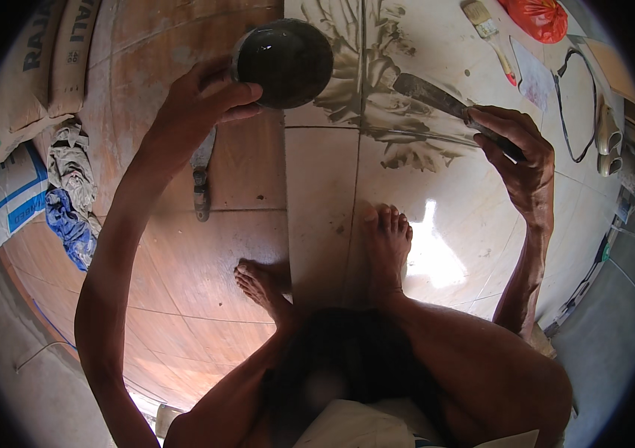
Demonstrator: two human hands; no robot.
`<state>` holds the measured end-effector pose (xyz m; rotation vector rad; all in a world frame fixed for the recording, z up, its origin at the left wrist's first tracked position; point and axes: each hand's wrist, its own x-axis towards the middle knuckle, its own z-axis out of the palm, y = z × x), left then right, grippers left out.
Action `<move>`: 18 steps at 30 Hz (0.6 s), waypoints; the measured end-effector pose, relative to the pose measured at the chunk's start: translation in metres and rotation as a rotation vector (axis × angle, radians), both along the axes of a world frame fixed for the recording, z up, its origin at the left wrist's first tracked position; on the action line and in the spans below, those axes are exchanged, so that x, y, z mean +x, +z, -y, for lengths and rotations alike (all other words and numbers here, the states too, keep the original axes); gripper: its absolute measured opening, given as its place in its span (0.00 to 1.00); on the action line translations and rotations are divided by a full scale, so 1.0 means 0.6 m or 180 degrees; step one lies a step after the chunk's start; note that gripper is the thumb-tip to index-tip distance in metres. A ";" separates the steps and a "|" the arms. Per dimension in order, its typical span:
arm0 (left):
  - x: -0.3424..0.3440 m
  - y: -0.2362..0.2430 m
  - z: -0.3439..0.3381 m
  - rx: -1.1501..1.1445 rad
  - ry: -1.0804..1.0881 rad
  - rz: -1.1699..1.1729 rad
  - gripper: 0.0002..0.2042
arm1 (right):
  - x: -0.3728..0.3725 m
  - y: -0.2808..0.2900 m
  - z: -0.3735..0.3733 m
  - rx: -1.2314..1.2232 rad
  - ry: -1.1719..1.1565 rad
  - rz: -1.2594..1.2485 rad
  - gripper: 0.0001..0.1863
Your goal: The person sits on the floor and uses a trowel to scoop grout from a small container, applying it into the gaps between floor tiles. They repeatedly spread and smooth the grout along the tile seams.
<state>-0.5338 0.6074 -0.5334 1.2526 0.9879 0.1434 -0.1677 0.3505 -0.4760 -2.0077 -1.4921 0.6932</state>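
My left hand (209, 97) grips the rim of a dark round bowl (287, 63), thumb on the near edge. Its inside looks wet and dark, and I cannot make out how full it is. In my right hand (520, 145) is a flat scraper (431, 94), held by its handle end, the broad blade pointing left over the pale tiles. Under and around the blade, wet grey grout (418, 153) is smeared across the tile joints. A putty knife (200, 187) lies on the brown tiles below my left wrist.
A paintbrush (481, 21), a red plastic bag (540, 19), a pale sheet (532, 75) and a black cord (562, 78) lie at the far right. Brown sacks (30, 75), a blue-and-white sack (4, 201) and crumpled cloth (71, 168) line the left. My bare feet (388, 250) stand on the tiles.
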 end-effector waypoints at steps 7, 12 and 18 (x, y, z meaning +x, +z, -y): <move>0.081 0.008 0.027 -0.0111 -0.0203 0.0073 0.45 | -0.073 0.057 -0.080 0.0297 0.0562 0.1117 0.21; 0.104 0.010 0.048 0.0018 -0.0128 0.0105 0.51 | -0.110 0.024 -0.115 0.0278 0.0845 0.1765 0.20; 0.122 0.006 0.052 0.0191 -0.0355 0.0033 0.50 | -0.107 0.001 -0.094 0.0182 0.0812 0.1117 0.19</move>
